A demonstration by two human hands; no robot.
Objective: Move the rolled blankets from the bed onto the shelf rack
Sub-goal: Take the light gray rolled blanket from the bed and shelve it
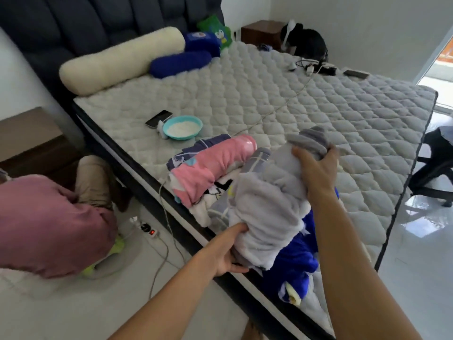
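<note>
**Here, both hands grip a pale grey rolled blanket at the bed's near edge**

The grey rolled blanket is fluffy and pale, almost lilac-white along its body, with a darker grey ribbed end bunched at the far tip. It is loosely rolled and rumpled, not a tight cylinder. Its long axis runs from lower left to upper right in the head view, the near end toward the person and the far end over the mattress.

The left hand is closed around the near, lower end, thumb on one side and fingers tucked under. The right hand is clamped on the far end, just below the dark grey tip. The hands are well apart, one at each end of the roll.

The roll sits at the near edge of the bed, above a blue blanket that spills over the mattress side. Just beside it on the left lies a pink rolled blanket, its long axis roughly parallel, on top of a white and checked bundle. Farther up the mattress are a teal bowl and a phone, touching or nearly so.
</note>
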